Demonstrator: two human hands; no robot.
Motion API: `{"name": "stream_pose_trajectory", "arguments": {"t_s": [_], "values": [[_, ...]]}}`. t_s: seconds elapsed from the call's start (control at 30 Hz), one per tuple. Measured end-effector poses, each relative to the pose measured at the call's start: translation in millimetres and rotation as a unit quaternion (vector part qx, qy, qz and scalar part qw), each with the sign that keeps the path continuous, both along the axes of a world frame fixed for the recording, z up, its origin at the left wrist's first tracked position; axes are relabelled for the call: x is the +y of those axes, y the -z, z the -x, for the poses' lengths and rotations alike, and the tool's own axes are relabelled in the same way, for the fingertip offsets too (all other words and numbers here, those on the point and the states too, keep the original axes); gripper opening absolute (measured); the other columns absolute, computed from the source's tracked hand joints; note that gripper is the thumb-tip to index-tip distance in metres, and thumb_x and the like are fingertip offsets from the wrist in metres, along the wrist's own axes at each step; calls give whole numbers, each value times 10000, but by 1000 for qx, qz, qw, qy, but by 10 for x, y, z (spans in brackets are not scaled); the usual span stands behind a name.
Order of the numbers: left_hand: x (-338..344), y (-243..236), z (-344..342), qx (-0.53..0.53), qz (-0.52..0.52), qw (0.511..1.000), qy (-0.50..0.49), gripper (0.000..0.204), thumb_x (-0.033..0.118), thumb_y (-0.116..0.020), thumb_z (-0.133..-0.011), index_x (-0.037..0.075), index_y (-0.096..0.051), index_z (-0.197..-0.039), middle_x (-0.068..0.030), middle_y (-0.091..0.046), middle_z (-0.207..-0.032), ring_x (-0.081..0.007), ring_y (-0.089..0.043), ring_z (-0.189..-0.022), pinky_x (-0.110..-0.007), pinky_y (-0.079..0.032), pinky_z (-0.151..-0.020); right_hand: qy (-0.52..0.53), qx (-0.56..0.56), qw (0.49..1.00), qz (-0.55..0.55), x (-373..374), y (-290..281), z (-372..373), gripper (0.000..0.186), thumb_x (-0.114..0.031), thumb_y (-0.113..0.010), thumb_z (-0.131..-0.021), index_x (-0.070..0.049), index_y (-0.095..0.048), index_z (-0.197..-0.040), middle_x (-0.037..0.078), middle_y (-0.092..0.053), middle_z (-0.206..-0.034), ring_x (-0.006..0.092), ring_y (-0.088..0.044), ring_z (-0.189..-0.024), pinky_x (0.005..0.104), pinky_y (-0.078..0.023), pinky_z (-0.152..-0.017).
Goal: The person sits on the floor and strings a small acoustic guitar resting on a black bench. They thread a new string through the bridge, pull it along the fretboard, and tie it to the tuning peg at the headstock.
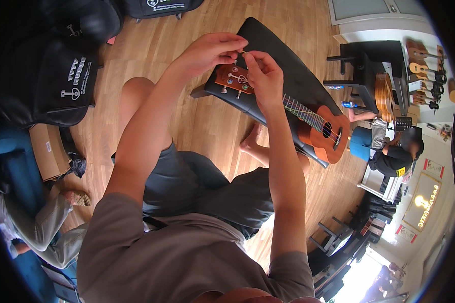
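Pinches something tiny [243, 51], indistinct, in left hand [207, 50] and right hand [268, 78] over ukulele [304, 112]; risks dropping it through slack grip.

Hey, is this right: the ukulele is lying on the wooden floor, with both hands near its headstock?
Not quite: the head view shows the ukulele lying on the black bench, not the floor, with the left hand and the right hand near its headstock.
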State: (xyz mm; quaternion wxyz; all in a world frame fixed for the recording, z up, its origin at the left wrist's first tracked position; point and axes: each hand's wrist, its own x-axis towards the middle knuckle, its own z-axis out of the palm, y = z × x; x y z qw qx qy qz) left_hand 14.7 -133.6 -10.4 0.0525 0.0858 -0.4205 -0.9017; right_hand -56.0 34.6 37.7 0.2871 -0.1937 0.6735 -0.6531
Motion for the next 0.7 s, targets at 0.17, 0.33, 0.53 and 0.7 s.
{"name": "stream_pose_trajectory", "arguments": {"t_s": [0.17, 0.33, 0.53, 0.7], "values": [[-12, 39, 20, -61, 54, 996, 31, 306, 311, -724, -938, 47, -722, -1093, 19, -637, -900, -67, -581, -822, -225, -500, -777, 9, 36, 999, -35, 10, 91, 3, 147, -134, -701, -957, -3, -698, -1025, -25, -650, -772, 14, -544, -661, 197, -419, -576], [15, -1, 15, -77, 68, 994, 35, 328, 326, -737, -924, 34, -726, -1072, 6, -654, -892, -77, -589, -789, -245, -520, -792, 52, 23, 998, -24, 18, 127, 25, 163, -144, -716, -949, 8, -700, -1007, -46, -604, -718, 8, -484, -613, 200, -376, -538], [19, -21, -17, -50, 90, 994, 42, 297, 235, -726, -922, 18, -722, -1125, -32, -699, -952, -92, -621, -802, -267, -542, -828, 101, 55, 993, -17, 11, 141, 36, 183, -162, -716, -950, 14, -696, -992, -56, -579, -701, 2, -455, -610, 196, -346, -533], [-2, -5, -8, -45, 90, 993, 61, 283, 196, -712, -924, 9, -720, -1137, -39, -704, -963, -93, -635, -824, -262, -546, -827, 162, 87, 983, -28, 27, 172, 107, 198, -180, -694, -965, 12, -678, -1008, -65, -552, -679, 0, -434, -602, 196, -335, -526]]}}
